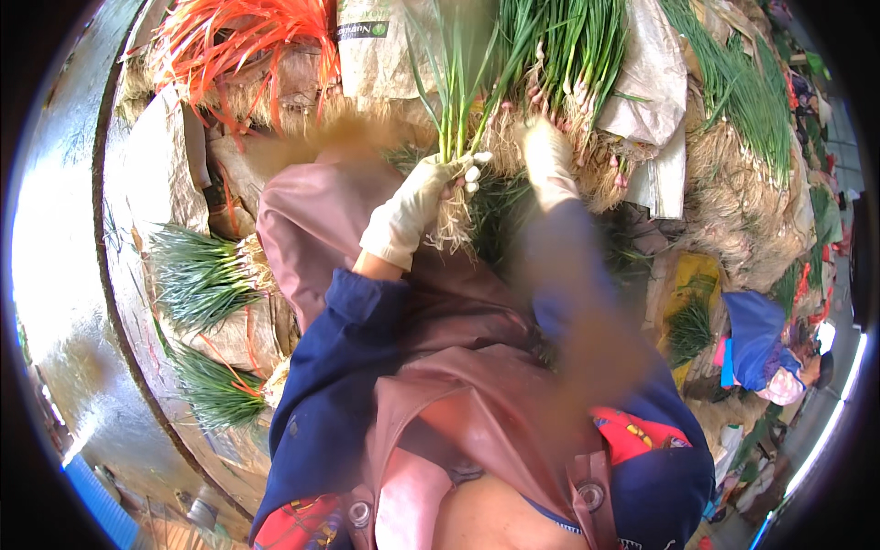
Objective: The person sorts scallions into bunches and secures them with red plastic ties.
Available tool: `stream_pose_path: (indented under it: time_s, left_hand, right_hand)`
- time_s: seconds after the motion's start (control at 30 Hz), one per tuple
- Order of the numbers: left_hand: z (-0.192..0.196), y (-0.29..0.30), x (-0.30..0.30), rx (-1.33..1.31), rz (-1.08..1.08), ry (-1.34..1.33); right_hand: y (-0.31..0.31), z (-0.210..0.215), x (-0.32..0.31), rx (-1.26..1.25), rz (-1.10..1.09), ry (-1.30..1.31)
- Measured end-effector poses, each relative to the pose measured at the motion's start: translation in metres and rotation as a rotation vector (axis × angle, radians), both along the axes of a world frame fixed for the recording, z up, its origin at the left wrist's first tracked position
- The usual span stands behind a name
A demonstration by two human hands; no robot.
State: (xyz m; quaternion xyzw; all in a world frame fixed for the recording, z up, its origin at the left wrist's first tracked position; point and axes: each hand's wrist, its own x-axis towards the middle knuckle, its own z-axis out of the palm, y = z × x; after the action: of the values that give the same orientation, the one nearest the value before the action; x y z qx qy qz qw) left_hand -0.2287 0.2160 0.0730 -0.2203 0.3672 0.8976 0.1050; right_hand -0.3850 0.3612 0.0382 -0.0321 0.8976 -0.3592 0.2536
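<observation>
A small bunch of spring onions (452, 115) stands upright in my left hand (408, 209), which wears a cream glove. My fingers are wrapped round it just above the white bulbs, and pale roots hang below. To the right, my right hand (548, 163), gloved the same way, reaches to the root end of a larger heap of spring onions (577, 50) with pinkish bulbs. Its fingers are blurred and partly lost against the roots, so whether they grip any stalk does not show.
Orange plastic strips (243, 41) lie in a tangle at the far left. Tied onion bundles (203, 280) rest on sacking to my left. More onions (747, 101) are heaped at the far right. A person in blue (756, 335) is at the right. Loose green leaves (502, 206) lie beyond my lap.
</observation>
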Motion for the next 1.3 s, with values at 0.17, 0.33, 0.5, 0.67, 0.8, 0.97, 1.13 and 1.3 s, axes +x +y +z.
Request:
stream_pose_path:
  time_s: [0.17, 0.33, 0.5, 0.67, 0.8, 0.97, 1.13, 1.3]
  left_hand:
    - [-0.002, -0.002, 0.002, 0.152, 0.259, 0.098]
    - [-0.001, -0.006, -0.012, 0.032, 0.278, -0.016]
    - [0.004, -0.007, -0.014, -0.229, 0.331, -0.132]
    - [0.0, 0.003, -0.027, -0.207, 0.3, -0.198]
    - [-0.002, 0.008, -0.028, -0.223, 0.315, -0.256]
    - [-0.001, 0.012, -0.021, -0.29, 0.33, -0.202]
    - [-0.001, 0.008, -0.021, -0.359, 0.215, -0.292]
    - [0.005, 0.003, -0.007, -0.11, 0.103, -0.167]
  right_hand:
    - [0.024, 0.005, 0.001, 0.548, 0.779, -0.37]
    - [-0.036, 0.026, -0.005, 0.415, 0.311, 0.083]
    - [-0.023, 0.041, 0.025, 0.45, 0.347, 0.352]
    - [0.001, 0.054, 0.072, 0.212, 0.55, 0.567]
    - [-0.003, 0.068, 0.065, 0.047, 0.567, 0.254]
    - [-0.015, 0.058, 0.013, -0.302, 0.064, -0.225]
    - [-0.034, 0.027, 0.003, 0.089, 0.295, 0.318]
    - [-0.017, 0.062, -0.008, -0.208, -0.186, 0.154]
